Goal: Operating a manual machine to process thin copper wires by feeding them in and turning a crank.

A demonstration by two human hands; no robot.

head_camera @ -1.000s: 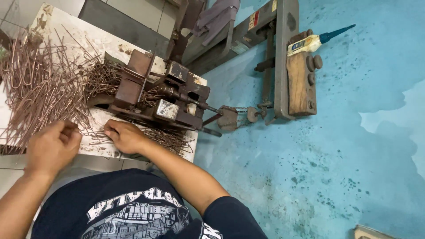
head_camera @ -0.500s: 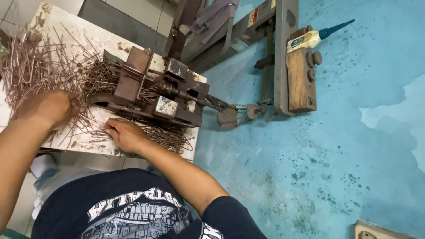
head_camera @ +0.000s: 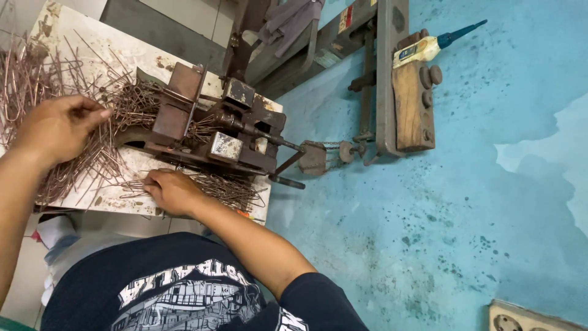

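Item: bench with rusty hand-fed metal press (head_camera: 214,132) bolted on a worn white board (head_camera: 122,52), standing against a blue-painted floor (head_camera: 465,214). Stock: wire pieces (head_camera: 37,73), thin and copper-coloured, in a large loose heap on the left of the board. A smaller, flatter bundle (head_camera: 229,187) lies along the front of the press. Left hand (head_camera: 58,125): resting in the heap, fingers drawn together with the thumb and pinched on a few wires. Right hand (head_camera: 171,191): knuckles up on the board's front edge, fingers bent over short wires beside the smaller bundle; whether they grip any cannot be told. Progress, as judged: the big heap far outweighs the front bundle, so most of the stock appears not yet handled. Also present: a wooden block (head_camera: 411,101) on an upright steel frame, a blue-tipped tube (head_camera: 438,44) on top.
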